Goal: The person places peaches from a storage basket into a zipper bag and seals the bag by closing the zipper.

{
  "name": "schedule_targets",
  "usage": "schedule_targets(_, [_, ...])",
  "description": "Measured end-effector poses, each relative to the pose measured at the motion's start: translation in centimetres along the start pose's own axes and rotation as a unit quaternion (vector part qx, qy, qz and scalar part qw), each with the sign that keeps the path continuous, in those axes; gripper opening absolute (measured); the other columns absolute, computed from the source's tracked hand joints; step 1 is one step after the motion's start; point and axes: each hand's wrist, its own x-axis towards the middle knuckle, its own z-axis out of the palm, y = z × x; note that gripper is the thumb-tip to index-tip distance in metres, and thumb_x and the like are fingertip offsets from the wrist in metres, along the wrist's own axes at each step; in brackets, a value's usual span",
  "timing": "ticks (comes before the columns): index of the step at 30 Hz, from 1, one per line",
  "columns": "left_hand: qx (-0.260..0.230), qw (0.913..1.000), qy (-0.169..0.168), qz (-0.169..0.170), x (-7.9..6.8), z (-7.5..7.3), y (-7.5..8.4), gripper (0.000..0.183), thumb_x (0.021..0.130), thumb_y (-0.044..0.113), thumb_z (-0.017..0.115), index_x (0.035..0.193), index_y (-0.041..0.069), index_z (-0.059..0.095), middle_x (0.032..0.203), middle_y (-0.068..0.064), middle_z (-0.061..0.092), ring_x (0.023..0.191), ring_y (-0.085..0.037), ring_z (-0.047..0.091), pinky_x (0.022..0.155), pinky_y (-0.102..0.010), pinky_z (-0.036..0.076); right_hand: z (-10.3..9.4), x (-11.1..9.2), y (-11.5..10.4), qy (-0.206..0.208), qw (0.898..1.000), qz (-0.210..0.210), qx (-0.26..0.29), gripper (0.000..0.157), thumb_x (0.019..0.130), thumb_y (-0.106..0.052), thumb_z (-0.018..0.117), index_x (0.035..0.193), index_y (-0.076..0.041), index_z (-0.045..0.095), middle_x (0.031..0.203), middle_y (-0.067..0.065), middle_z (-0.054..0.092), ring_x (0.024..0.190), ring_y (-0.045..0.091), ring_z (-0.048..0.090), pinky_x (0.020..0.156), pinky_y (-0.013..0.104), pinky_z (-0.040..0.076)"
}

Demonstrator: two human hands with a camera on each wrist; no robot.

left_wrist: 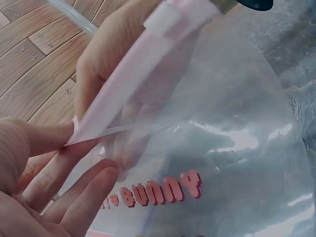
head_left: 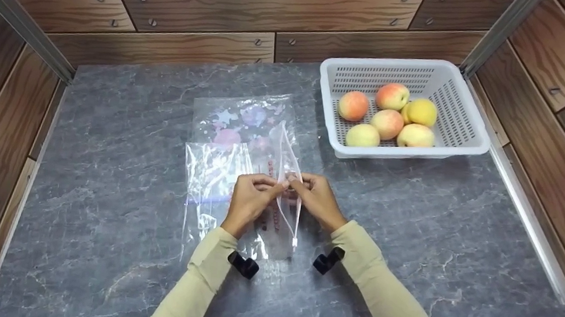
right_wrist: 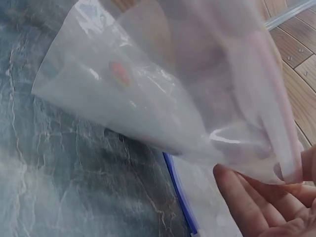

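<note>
A clear zip bag (head_left: 284, 247) with a pale pink zip edge and red lettering is held upright-ish in the middle of the table, its mouth partly parted. My left hand (head_left: 252, 196) pinches one side of the mouth between thumb and fingers. Facing it, my right hand (head_left: 320, 202) pinches the other side, the fingertips of both nearly meeting. A white slider (head_left: 295, 242) sits at the near end of the zip. In the left wrist view, the printed word BUNNY (left_wrist: 163, 190) shows on the bag's side.
Under and left of the held bag lie other clear bags, one with a purple zip line (head_left: 208, 200), one with pastel prints (head_left: 253, 116). A white plastic basket (head_left: 444, 152) holding several peaches (head_left: 387, 124) stands at the back right. Wood-patterned walls (head_left: 198, 8) enclose the table.
</note>
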Motion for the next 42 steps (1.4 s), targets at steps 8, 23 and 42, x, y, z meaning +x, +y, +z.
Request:
schedule_targets(8, [0.085, 0.9939, 0.046, 0.053, -0.2, -0.4, 0.3, 0.016, 0.084, 0.016, 0.080, 0.075, 0.005, 0.073, 0.064, -0.002, 0.071, 0.054, -0.018, 0.068, 0.049, -0.022, 0.051, -0.4, 0.2, 0.4, 0.002, 1.000, 0.006, 0.010, 0.025, 0.101, -0.001, 0.057, 0.114, 0.020, 0.063, 0.091, 0.029, 0.072, 0.063, 0.016, 0.073, 0.062, 0.031, 0.062])
schedule_targets(23, [0.117, 0.9885, 0.068, 0.067, -0.6, -3.9, 0.4, 0.020, 0.090, 0.011, 0.070, 0.071, 0.008, 0.063, 0.056, 0.001, 0.067, 0.048, -0.022, 0.067, 0.043, -0.027, 0.053, -3.1, 0.8, 0.1, 0.037, 0.995, -0.032, -0.091, 0.025, 0.103, -0.005, 0.058, 0.107, 0.016, 0.069, 0.079, 0.026, 0.071, 0.054, 0.010, 0.064, 0.048, 0.021, 0.052])
schedule_targets(42, [0.098, 0.9904, 0.080, 0.056, -1.3, -6.9, 0.3, 0.021, 0.089, 0.008, 0.069, 0.069, 0.006, 0.065, 0.056, -0.004, 0.067, 0.046, -0.016, 0.064, 0.041, -0.023, 0.049, -5.8, 0.5, -0.2, 0.031, 0.998, -0.005, -0.052, 0.028, 0.104, -0.003, 0.052, 0.114, 0.020, 0.063, 0.066, 0.007, 0.068, 0.049, 0.011, 0.062, 0.048, 0.029, 0.058])
